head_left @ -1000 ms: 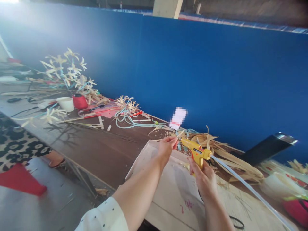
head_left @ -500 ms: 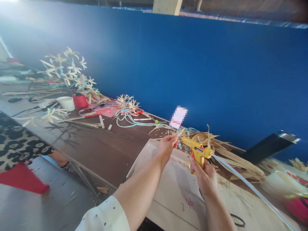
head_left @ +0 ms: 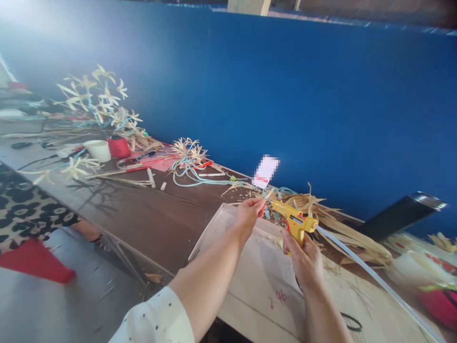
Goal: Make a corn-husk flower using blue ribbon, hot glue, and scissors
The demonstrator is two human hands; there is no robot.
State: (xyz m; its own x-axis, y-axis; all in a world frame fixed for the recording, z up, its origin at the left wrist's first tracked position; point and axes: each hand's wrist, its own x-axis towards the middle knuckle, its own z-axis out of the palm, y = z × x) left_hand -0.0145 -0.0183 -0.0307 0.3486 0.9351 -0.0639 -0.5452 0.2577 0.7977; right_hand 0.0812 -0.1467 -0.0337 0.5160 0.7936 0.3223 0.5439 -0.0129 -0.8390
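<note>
My right hand [head_left: 306,261] is wrapped round the handle of a yellow glue gun [head_left: 293,220], its nozzle facing left. From the gun's back a long, translucent glue stick [head_left: 367,267] runs down to the right. Just left of the nozzle, my left hand [head_left: 249,213] pinches a thin pale strip [head_left: 270,194], whose tip sticks up past the fingers. It looks like a piece of dried husk. Nozzle and strip are very close; whether they touch I cannot tell. Both hands are above a shallow cardboard tray [head_left: 210,233].
Dried husks [head_left: 360,237] lie behind the gun, beside a dark cylinder [head_left: 403,214]. Pale husk flowers [head_left: 103,97], a white cup [head_left: 98,151] and red thread [head_left: 119,147] are on the left of the table [head_left: 167,214]. Another person's patterned clothing [head_left: 35,209] shows at far left.
The pale strip now shows more clearly above my left fingertips, beside the nozzle. My right hand and the glue gun have barely shifted.
</note>
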